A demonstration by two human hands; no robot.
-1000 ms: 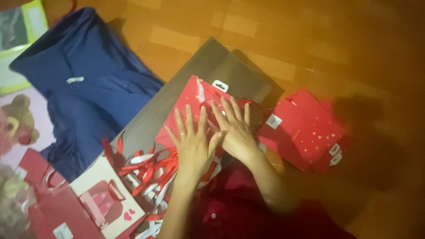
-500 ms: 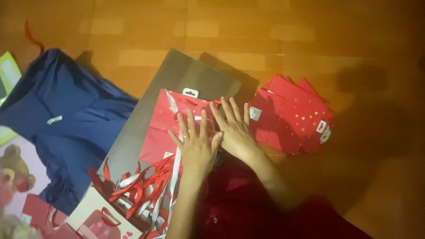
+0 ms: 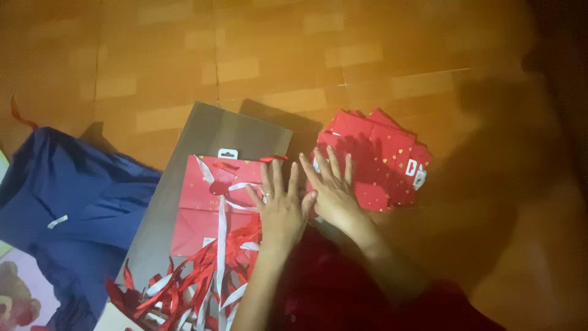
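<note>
While both hands lie flat with fingers spread and grasping nothing, the left hand [image 3: 280,208] presses the flattened red gift bag [image 3: 214,202] resting on a grey sheet [image 3: 214,132] on the wooden floor [image 3: 306,55], and the right hand [image 3: 331,193] rests just beside it, near a stack of red bags [image 3: 380,159]. Loose red and white ribbons [image 3: 196,282] trail under the left wrist, so a sliding palm could likely snag them or crease the bag crookedly. A blue garment [image 3: 67,214] lies to the left
</note>
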